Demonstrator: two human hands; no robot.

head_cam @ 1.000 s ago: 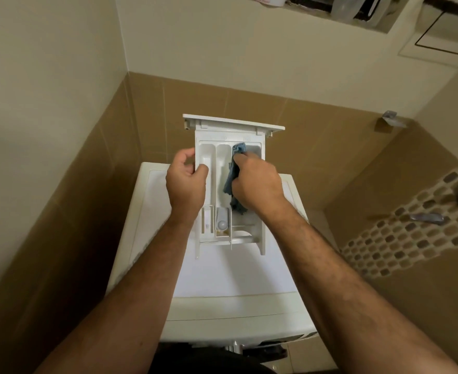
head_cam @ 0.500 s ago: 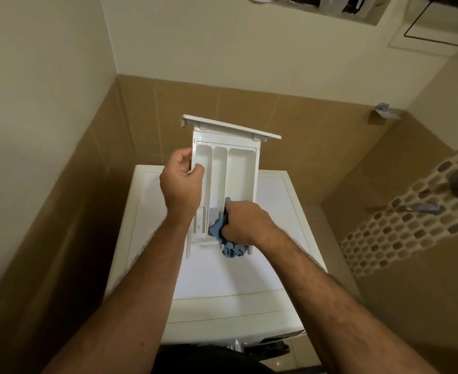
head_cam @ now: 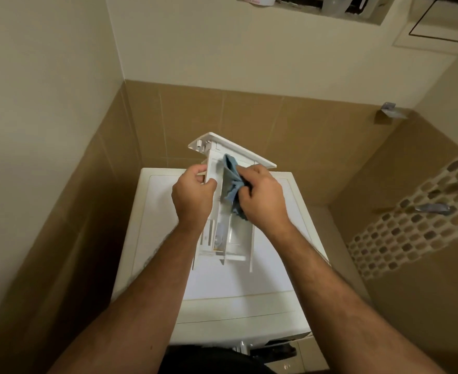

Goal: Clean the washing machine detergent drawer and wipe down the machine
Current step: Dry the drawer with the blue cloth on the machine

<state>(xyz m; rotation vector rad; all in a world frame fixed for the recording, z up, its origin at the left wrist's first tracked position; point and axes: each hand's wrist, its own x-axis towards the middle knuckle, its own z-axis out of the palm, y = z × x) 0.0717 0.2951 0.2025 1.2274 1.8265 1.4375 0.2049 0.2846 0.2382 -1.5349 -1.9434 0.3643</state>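
The detergent drawer has been taken out of the machine and is held in the air above the washing machine, its front panel tilted up and away and its open compartments turned toward the camera, presumably so that the inside can be seen and reached. The drawer's left wall is gripped by the left hand, fingers curled over the edge and thumb against the inner side; the drawer is thus steadied against the push of wiping. A blue cloth is bunched in the right hand, whose fingers are closed round it, and is pressed into the upper part of a compartment near the front panel. The lower compartments, where a small siphon cap sits, are left uncovered. The step in hand is judged to be the wiping of the drawer's channels; the machine's own surfaces appear not yet attended to. Beyond, brown wall tiles enclose the corner, and a mosaic strip with taps is seen at the right.
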